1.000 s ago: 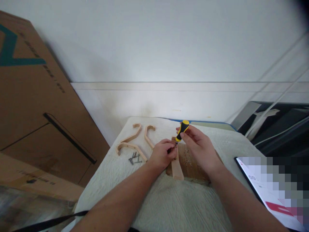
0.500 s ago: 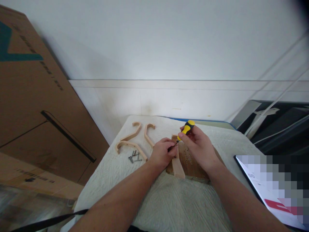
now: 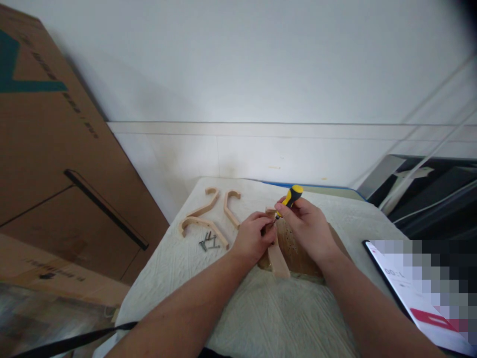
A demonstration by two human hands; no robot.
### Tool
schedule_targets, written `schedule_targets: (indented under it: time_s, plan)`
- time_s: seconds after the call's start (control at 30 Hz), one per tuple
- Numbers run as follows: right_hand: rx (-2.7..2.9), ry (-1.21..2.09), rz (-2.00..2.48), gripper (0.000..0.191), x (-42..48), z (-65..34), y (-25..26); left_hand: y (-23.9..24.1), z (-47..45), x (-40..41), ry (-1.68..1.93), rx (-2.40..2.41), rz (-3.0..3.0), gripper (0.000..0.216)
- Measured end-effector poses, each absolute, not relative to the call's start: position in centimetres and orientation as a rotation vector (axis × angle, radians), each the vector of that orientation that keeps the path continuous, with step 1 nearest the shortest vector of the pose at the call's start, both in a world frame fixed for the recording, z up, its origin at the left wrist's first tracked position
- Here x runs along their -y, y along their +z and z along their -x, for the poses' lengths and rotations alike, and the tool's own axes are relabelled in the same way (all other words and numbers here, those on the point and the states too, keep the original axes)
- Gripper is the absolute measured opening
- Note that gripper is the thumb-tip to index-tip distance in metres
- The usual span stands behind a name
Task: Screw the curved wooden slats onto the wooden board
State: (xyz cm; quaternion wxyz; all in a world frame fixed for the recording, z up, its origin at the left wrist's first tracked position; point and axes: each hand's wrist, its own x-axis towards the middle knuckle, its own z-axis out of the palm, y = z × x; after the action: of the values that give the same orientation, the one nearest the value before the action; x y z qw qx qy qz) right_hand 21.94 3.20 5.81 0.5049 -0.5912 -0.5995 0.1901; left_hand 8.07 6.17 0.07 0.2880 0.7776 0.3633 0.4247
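Observation:
My right hand [image 3: 311, 228] grips a yellow and black screwdriver [image 3: 292, 196], its shaft slanting down to the left. The screwdriver's tip meets a pale curved wooden piece [image 3: 278, 261] that lies across a brown wooden board [image 3: 307, 266] with small holes. My left hand [image 3: 253, 236] is closed over the wooden piece, its thumb and fingers pinched together at the screwdriver's tip. What sits between those fingertips is hidden. Several screws [image 3: 209, 240] lie in a loose pile left of my left hand.
Three more curved wooden pieces, one a hook shape [image 3: 231, 206], rest on the cloth-covered table [image 3: 257, 318] at the left. A tablet [image 3: 391, 278] with a lit screen lies at the right. A large cardboard box [image 3: 74, 149] stands on the left, and a white wall [image 3: 238, 74] rises behind.
The wooden piece's near end has shifted slightly right. The screwdriver handle has turned a little in my right hand, and both hands stay at nearly the same spot.

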Motion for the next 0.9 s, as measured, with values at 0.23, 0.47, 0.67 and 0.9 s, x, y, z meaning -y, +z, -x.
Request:
schedule_targets:
  time_s: [0.23,0.47,0.67,0.9]
  plan:
    - [1.454,0.514,1.327,0.036,-2.94,-22.18,5.33,-0.32,-8.01,-6.49,1.175,-0.914,-2.117,0.012]
    - [1.451,0.539,1.352,0.035,-3.22,-22.43,5.43,-0.32,-7.98,-6.48,1.185,-0.918,-2.106,0.010]
    - [1.453,0.452,1.405,0.034,-3.55,-22.35,5.10,-0.10,-7.95,-6.43,1.142,-0.941,-2.119,0.011]
    - [1.345,0.349,1.492,0.040,-3.88,-22.21,4.92,-0.23,-8.01,-6.48,1.130,-0.923,-2.117,0.015]
